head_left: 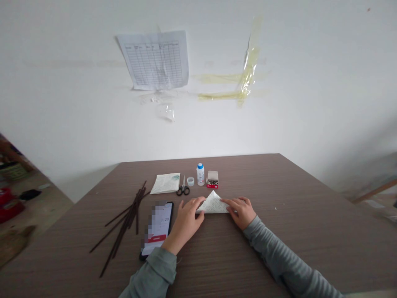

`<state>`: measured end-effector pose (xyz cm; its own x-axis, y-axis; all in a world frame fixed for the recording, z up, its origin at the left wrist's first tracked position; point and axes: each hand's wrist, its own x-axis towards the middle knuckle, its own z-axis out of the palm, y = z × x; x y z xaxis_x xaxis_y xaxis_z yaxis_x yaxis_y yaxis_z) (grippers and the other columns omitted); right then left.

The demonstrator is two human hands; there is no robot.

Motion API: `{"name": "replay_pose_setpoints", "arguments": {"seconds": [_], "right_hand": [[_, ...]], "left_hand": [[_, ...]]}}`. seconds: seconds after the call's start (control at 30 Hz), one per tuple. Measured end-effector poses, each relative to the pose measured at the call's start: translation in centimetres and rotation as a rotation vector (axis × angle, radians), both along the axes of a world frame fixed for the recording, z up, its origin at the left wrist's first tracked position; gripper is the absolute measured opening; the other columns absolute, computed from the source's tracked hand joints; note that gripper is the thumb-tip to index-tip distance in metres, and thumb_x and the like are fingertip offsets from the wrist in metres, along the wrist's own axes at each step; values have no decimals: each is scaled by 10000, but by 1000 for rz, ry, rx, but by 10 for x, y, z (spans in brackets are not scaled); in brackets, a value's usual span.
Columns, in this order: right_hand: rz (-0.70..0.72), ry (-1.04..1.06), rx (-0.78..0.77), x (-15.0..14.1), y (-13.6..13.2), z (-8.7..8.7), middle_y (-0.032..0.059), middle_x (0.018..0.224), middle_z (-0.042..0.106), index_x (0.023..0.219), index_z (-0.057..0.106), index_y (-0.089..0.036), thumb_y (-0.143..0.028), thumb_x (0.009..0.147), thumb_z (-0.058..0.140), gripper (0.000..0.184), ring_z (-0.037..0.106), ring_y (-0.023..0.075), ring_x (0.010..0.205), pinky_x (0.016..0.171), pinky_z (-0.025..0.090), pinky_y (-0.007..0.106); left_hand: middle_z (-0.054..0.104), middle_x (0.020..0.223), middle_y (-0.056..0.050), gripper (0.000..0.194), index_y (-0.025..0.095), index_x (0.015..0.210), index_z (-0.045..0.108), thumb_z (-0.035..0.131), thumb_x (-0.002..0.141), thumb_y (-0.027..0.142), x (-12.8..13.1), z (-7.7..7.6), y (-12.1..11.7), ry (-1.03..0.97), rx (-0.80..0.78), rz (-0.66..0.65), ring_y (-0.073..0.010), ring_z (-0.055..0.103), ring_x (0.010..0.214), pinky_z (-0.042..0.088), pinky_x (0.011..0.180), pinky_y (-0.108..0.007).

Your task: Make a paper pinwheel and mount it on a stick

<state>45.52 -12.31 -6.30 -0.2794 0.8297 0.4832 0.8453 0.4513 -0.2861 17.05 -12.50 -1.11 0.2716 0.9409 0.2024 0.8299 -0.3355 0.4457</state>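
Your left hand (186, 219) and right hand (240, 212) each hold a corner of the folded paper triangle (213, 204), which lies flat on the bench (248, 174) between them, apex pointing away from you. Each grip looks narrow, with the fingers laid on the paper, but you can't tell from this view whether the thumbs pinch beneath it.

If you ease the pressure, the fold could spring open. A sideways push could also skew the paper on the smooth bench and leave the crease uneven. Your left wrist is just beside the phone (156, 229), so a sweep that way could shove it into the dark sticks (130, 215). Reaching across carelessly could tip the upright glue bottle (200, 174).

Count one triangle, one flat folded sheet (166, 183), one pair of scissors (182, 188), one bottle, one clear cap (190, 181), one small red-and-white box (212, 179) and one phone. The sticks overlap too much to count exactly, but there are several.
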Motion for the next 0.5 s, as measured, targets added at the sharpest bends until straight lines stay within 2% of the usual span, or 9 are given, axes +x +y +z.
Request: {"name": "replay_pose_setpoints", "arguments": {"seconds": [0.1,0.27,0.5], "right_hand": [[-8,-5,12,0,1,-2,81,1177,993,1571,952,-348,-125,1230,530,585,928,285,1165,1280,630,487],[-26,-22,-9,0,1,-3,88,1237,987,1518,975,-347,-143,1224,557,550,920,290,1203,1341,589,520],[-95,-19,-1,-4,0,-9,75,1236,977,1355,1007,-347,-204,1182,667,407,922,327,1220,1425,544,632]], "left_hand": [[935,1620,-65,562,362,1523,895,643,1122,58,0,0,0,4,-1,-6,-329,876,1527,525,1509,-734],[951,1545,-66,483,349,1385,973,669,1150,57,0,2,2,18,-30,5,-330,886,1502,512,1516,-736],[934,1614,-112,447,329,1317,1037,695,1166,82,3,1,4,40,-54,8,-368,871,1510,486,1524,-789]]}}
